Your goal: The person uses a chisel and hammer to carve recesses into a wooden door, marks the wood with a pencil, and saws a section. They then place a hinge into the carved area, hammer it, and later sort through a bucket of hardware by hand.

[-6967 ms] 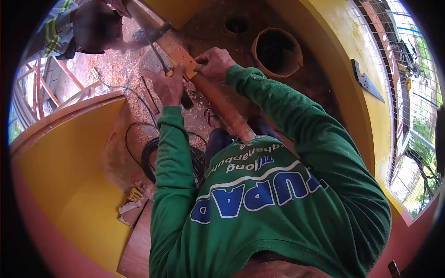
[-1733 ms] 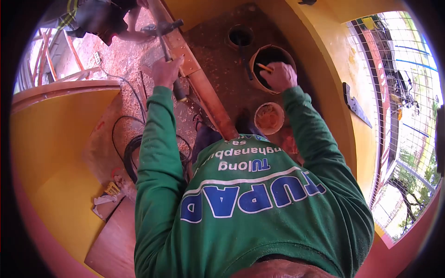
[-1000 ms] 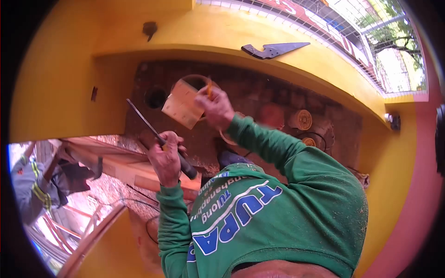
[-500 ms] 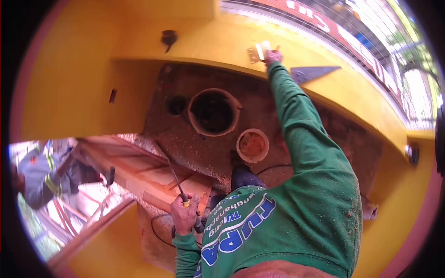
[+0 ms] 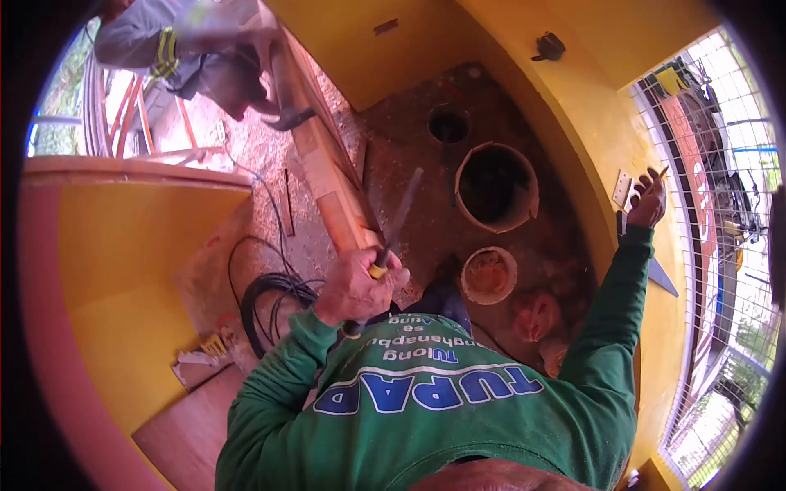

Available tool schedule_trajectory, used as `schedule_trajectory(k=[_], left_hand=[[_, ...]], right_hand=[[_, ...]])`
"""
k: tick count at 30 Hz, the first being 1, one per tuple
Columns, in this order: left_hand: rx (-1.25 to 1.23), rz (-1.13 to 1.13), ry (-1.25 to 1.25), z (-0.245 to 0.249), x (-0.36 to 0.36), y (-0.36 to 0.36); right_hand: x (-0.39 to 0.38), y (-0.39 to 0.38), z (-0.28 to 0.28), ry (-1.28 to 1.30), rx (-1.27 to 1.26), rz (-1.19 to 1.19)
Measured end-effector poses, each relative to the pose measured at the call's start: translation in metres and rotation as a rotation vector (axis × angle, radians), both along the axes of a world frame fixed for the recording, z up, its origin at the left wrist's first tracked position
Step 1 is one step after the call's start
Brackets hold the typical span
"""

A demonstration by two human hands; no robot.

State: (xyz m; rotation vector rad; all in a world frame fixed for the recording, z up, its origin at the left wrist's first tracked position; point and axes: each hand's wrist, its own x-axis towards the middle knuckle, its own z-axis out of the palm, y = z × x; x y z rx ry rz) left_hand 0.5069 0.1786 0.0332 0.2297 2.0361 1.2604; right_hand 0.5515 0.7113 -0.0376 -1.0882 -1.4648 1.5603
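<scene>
My left hand (image 5: 360, 286) is closed round a long tool with a thin metal shaft (image 5: 404, 209), a yellow collar and a dark handle end. It is beside the near end of a long wooden piece (image 5: 327, 184). On the right, my right hand (image 5: 647, 200) reaches over the yellow ledge (image 5: 602, 139), its fingers round a thin orange pencil-like stick (image 5: 664, 172). A pale metal plate with holes (image 5: 622, 187) lies beside that hand. Partly behind my sleeve, a grey triangular tool (image 5: 663, 280) rests on the ledge.
A co-worker (image 5: 217, 61) is at upper left, near a hammer (image 5: 291, 119). On the floor are a large bucket (image 5: 534, 192), a smaller container (image 5: 467, 286), a dark round container (image 5: 449, 124) and coiled black cable (image 5: 258, 307). Wire mesh (image 5: 704, 245) lies beyond the ledge.
The view has turned, so the ledge is now at the right and the co-worker higher up. The co-worker and hammer appear closer. My left hand still holds the tool.
</scene>
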Motion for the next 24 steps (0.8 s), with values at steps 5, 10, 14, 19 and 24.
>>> schedule_trajectory(k=[5, 10, 14, 19, 24], left_hand=[[0.221, 0.295, -0.092, 0.009, -0.025, -0.087], [0.348, 0.403, -0.082, -0.013, -0.052, -0.190], [0.336, 0.314, -0.188, -0.016, -0.062, -0.264], [0.234, 0.223, -0.262, -0.030, -0.062, -0.340], [0.230, 0.089, -0.286, -0.043, -0.067, -0.363]], right_hand=[[0.004, -0.221, 0.136, 0.674, 0.191, 0.514], [0.029, -0.392, 0.220, 0.970, 0.253, 0.935], [0.035, -0.497, 0.272, 0.923, 0.427, 1.062], [0.049, -0.594, 0.334, 0.834, 0.611, 1.092], [0.051, -0.667, 0.388, 0.768, 0.787, 1.127]])
